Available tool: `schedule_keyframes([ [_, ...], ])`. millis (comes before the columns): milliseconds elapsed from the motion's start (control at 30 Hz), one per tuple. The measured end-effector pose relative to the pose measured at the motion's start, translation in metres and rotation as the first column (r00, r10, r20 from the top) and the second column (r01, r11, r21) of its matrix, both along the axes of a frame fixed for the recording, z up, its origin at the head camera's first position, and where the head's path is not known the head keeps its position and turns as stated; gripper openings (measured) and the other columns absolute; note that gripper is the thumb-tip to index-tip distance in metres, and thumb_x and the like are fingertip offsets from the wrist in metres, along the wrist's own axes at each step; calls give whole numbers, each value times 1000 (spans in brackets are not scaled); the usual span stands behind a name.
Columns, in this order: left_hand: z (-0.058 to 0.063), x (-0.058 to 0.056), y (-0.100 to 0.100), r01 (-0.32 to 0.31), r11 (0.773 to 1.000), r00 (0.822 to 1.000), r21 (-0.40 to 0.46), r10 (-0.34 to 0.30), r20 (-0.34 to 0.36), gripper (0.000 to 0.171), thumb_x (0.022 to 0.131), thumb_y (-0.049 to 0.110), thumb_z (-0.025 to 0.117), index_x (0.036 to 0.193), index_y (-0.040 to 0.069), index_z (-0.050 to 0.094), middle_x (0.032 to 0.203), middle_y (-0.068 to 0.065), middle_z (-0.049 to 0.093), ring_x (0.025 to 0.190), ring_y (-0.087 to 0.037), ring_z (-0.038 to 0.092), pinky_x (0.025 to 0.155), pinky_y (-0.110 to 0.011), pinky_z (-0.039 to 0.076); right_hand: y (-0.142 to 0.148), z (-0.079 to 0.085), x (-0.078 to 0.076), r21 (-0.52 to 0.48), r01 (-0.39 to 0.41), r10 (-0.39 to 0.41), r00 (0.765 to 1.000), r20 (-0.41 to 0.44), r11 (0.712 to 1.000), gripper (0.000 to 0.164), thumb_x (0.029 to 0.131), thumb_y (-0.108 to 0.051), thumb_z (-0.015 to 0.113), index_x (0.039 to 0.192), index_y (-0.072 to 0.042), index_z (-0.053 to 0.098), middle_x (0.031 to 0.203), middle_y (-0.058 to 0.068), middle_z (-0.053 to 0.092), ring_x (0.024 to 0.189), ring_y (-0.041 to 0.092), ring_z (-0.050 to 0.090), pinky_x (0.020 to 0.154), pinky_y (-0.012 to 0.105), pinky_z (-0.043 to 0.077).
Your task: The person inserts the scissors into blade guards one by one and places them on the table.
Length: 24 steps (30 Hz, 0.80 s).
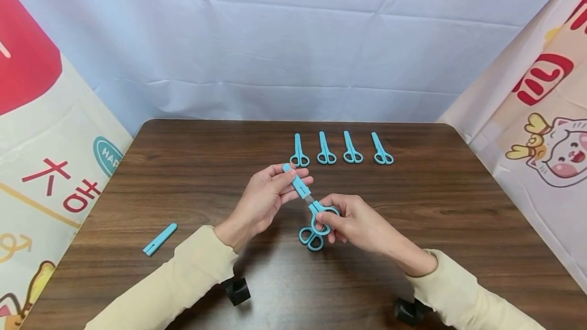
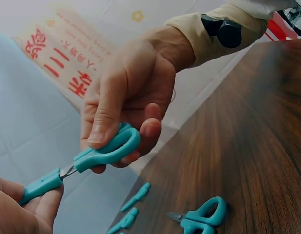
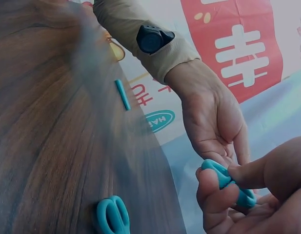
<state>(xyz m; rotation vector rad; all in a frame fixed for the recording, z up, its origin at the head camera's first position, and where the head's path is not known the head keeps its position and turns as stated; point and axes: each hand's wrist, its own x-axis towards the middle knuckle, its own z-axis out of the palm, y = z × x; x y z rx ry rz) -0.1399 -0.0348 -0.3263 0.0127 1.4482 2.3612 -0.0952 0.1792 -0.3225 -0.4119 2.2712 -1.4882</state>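
Observation:
My left hand point(image 1: 259, 202) pinches a light blue blade cover point(image 1: 300, 186) between thumb and fingers, its closed tip slanting up and left. The handle loops of a pair of blue scissors point(image 1: 315, 208) are gripped by my right hand point(image 1: 362, 223). Their blades enter the cover's mouth, and a short stretch of bare metal shows between cover and handles. Below the hands lies a second pair of scissors point(image 2: 209, 212) on the table, its metal blade uncovered in the left wrist view. A loose blue cover point(image 1: 160, 239) lies to the left of my left forearm.
Several covered blue scissors point(image 1: 323, 142) lie in a row toward the back of the brown wooden table point(image 1: 206, 152), tips pointing away. A pale cloth point(image 1: 293, 55) hangs behind the table, with printed cloths at both sides. Black wrist cameras point(image 1: 238, 291) sit under both sleeves.

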Motion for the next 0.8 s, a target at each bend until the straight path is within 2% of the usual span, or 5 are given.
schedule_keyframes([
  [67, 1, 1, 2, 6, 1000, 1000, -9, -6, -9, 19, 109, 6, 53, 124, -6, 53, 134, -28, 63, 116, -30, 70, 97, -37, 57, 0, 0, 0, -27, 10, -9, 1000, 21, 1000, 13, 105, -10, 62, 106, 2, 65, 84, 10, 69, 62, 17, 62, 50, 23, 47],
  [300, -2, 5, 9, -6, 1000, 999, -7, 6, -34, 20, 108, 5, 53, 125, -6, 51, 128, -27, 66, 114, -30, 70, 96, -38, 58, 0, 1, -1, -120, 38, -29, 997, 76, 992, 14, 105, -6, 60, 109, 7, 64, 87, 13, 67, 65, 17, 61, 60, 26, 56],
  [467, -2, 7, 13, -8, 1000, 999, 4, 8, -51, 20, 108, 7, 54, 124, -5, 52, 127, -28, 66, 114, -32, 71, 95, -39, 58, 1, 3, -4, -109, 20, -16, 999, 40, 994, 15, 106, -8, 60, 108, 5, 64, 86, 13, 67, 66, 18, 61, 60, 25, 55],
  [700, -2, 5, 9, 7, 998, 1000, -58, -8, -27, 28, 109, 16, 56, 125, -7, 57, 121, -21, 70, 110, -33, 72, 92, -40, 59, 1, 6, -7, -39, 10, -10, 1000, -20, 999, 16, 106, -15, 62, 105, 1, 66, 83, 17, 68, 61, 20, 61, 48, 23, 42],
  [800, -1, 3, 7, 18, 998, 999, -65, -20, -28, 29, 109, 14, 56, 129, -7, 57, 123, -21, 70, 110, -32, 72, 93, -40, 59, 1, 6, -10, -36, 24, -25, 999, -25, 999, 17, 105, -15, 63, 106, 1, 67, 84, 16, 69, 62, 21, 63, 50, 24, 45],
])
